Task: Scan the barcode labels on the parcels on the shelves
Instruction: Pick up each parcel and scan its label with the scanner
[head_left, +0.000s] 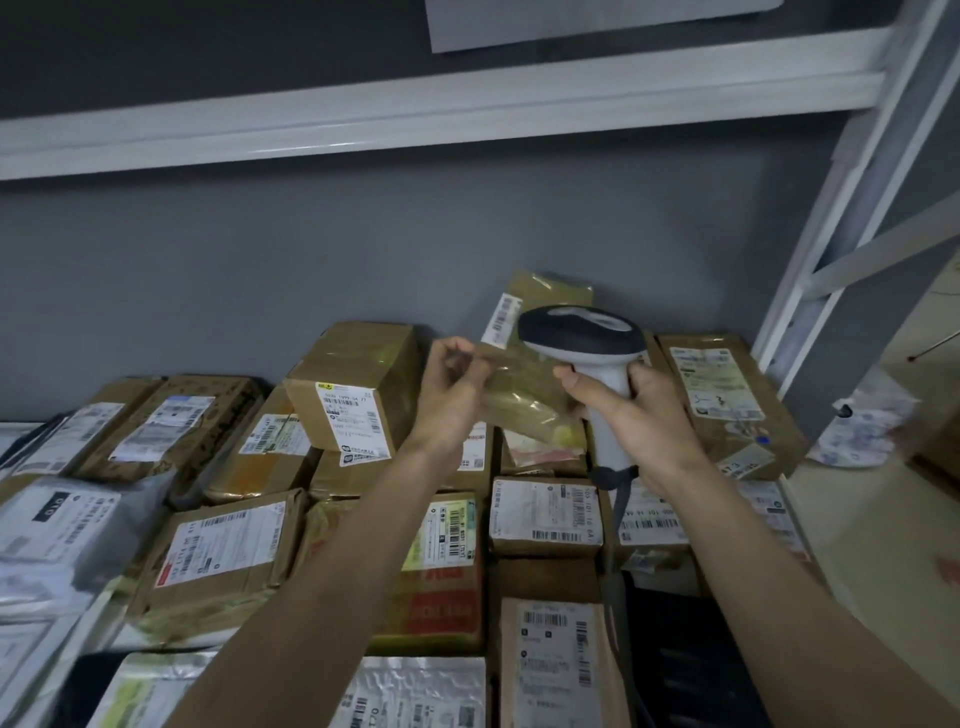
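Nearest us, taped cardboard parcels (223, 551) and grey mailer bags (57, 535) crowd the shelf (852, 561), white barcode labels facing up. Above them our right hand (644, 410) grips the handle of a white barcode scanner (587, 343), its dark head aimed left. Our left hand (452, 389) pinches a tape-wrapped brown parcel (519, 395), lifted beside the scanner, 1 label (501, 319) on its far end, before the grey wall (363, 249).

Brown parcels (358, 384) with white labels (347, 415); white-and-black scanner (587, 338); grey wall (260, 249).
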